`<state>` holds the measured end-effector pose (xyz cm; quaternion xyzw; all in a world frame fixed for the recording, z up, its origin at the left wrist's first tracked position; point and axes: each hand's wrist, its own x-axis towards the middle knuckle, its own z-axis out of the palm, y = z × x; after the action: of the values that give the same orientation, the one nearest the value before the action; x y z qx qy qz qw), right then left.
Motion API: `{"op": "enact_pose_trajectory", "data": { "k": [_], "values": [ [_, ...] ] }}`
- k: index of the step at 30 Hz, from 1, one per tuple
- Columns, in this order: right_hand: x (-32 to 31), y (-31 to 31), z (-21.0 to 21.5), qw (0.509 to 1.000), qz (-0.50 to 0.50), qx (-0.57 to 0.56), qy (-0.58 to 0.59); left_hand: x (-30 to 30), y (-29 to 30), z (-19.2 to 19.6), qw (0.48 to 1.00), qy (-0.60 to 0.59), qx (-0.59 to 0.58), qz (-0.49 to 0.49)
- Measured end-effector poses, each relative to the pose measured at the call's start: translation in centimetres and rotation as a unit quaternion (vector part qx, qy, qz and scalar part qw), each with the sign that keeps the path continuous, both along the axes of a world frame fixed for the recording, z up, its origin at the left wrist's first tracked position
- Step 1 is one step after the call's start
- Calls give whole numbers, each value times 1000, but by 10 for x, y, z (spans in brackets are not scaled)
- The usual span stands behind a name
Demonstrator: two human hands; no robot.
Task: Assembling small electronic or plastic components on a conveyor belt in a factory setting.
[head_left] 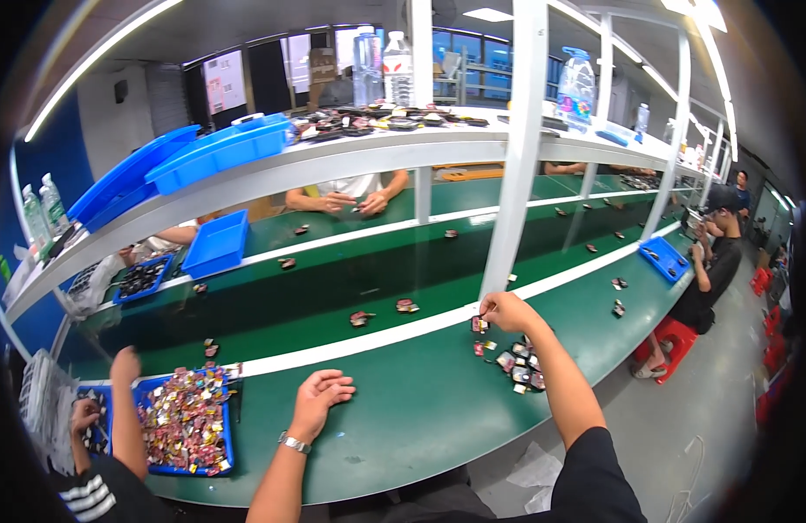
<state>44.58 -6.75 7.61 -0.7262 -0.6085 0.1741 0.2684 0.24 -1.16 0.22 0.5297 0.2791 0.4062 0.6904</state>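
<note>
My right hand (506,312) reaches to the white strip edging the belt. Its fingers are pinched on a small dark electronic part (479,324) with a pale label and some pink. A loose pile of similar parts (520,364), black, white and pink, lies on the green bench beneath my right forearm. One small pink piece (483,347) rests between that pile and the hand. My left hand (323,399), with a metal-banded watch on its wrist, hovers over or rests on the bench; I cannot tell which. Its fingers are loosely bent and apart, holding nothing.
A blue tray (229,436) heaped with pink and yellow parts stands left, beside a co-worker's arm (128,418). Parts are scattered along the green belt (324,292). A white post (513,166) rises ahead of my right hand. Another person's hands (355,204) work across the belt.
</note>
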Motion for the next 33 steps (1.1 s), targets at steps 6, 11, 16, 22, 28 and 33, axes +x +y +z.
{"op": "enact_pose_trajectory", "data": {
  "k": [6,11,16,22,28,33],
  "values": [
    [-170,29,-32,871,64,65,482,8,-7,7,999,-16,23,-37],
    [-268,40,-68,808,25,29,588,9,-4,10,999,-45,22,23],
    [-275,43,-64,858,92,86,497,-2,-2,10,998,-56,11,41],
    [-272,27,-44,949,104,37,296,-3,3,0,999,-44,-8,24],
    [-269,22,-36,933,208,280,83,-3,3,5,999,-25,-15,37],
    [-252,31,-42,920,284,265,45,-3,4,8,999,-15,-29,18]
  ]
}}
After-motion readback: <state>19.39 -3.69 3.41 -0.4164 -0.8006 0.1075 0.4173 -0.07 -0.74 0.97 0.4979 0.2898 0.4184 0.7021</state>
